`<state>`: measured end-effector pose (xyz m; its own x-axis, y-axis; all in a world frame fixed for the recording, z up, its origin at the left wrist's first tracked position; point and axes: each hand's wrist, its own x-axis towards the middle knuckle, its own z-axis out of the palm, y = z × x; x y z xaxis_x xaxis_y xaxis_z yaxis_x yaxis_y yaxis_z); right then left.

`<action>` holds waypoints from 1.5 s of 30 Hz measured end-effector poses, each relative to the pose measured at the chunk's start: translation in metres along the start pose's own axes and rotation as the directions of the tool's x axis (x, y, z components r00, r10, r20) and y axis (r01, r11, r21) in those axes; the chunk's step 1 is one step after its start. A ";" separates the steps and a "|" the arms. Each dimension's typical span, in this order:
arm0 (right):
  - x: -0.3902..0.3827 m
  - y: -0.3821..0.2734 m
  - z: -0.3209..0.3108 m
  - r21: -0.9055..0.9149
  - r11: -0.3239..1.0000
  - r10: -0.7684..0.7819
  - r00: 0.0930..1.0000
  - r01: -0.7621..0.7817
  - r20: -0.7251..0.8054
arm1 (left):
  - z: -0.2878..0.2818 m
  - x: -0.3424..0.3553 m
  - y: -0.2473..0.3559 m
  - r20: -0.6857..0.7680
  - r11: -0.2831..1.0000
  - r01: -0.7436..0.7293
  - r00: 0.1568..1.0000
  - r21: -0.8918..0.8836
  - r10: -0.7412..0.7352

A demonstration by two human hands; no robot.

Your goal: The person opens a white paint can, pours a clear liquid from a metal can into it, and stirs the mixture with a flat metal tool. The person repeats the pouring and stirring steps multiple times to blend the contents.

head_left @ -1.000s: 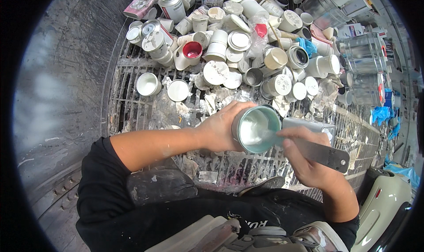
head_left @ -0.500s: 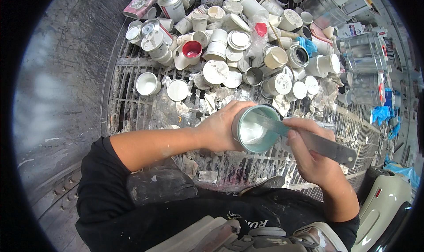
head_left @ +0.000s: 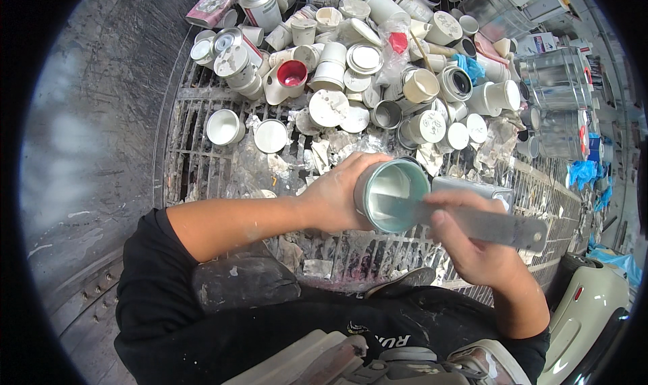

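Note:
My left hand (head_left: 341,193) is wrapped round the left side of a greenish translucent cup (head_left: 420,182), which is tilted so that its mouth faces me. White paint-like liquid (head_left: 390,182) coats the bottom and inner wall. In my right hand (head_left: 469,240) a flat grey metal stirring stick (head_left: 507,230) is gripped between thumb and fingers. Its blade reaches over the rim into the white liquid, and its end with a hole points out to the right. Slight motion blur smears the stick and the right fingers.
Beyond the cup, many used paint cups, lids and cans (head_left: 331,108) cover a stained metal grating (head_left: 196,149). A silver can (head_left: 479,189) stands just behind my right hand. Metal tins (head_left: 557,81) are stacked at right; a pale rounded machine housing (head_left: 587,311) sits at lower right.
The stirring stick's blade has swung lower inside the cup, toward me, and its handle end has risen slightly. My right hand turned with it. The left hand and cup hold their place.

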<state>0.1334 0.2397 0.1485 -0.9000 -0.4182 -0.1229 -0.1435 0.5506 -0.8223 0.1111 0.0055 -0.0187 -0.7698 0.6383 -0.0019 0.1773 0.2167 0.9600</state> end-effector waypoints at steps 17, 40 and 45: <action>0.001 -0.003 -0.003 -0.029 0.999 -0.043 0.997 0.045 0.070 | 0.006 -0.004 0.004 -0.061 0.999 0.033 0.998 0.026 -0.032; -0.001 -0.005 -0.001 -0.111 0.994 -0.017 0.999 0.011 -0.046 | 0.001 -0.001 -0.004 0.004 0.995 -0.098 0.995 0.028 0.098; 0.000 -0.007 0.000 -0.234 0.956 -0.165 0.984 0.175 0.063 | -0.004 0.001 -0.012 0.055 0.990 -0.137 0.989 0.031 0.135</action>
<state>0.1342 0.2364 0.1542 -0.8364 -0.5478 -0.0199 -0.3916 0.6225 -0.6776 0.1056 0.0008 -0.0293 -0.7038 0.7014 0.1125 0.3000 0.1499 0.9421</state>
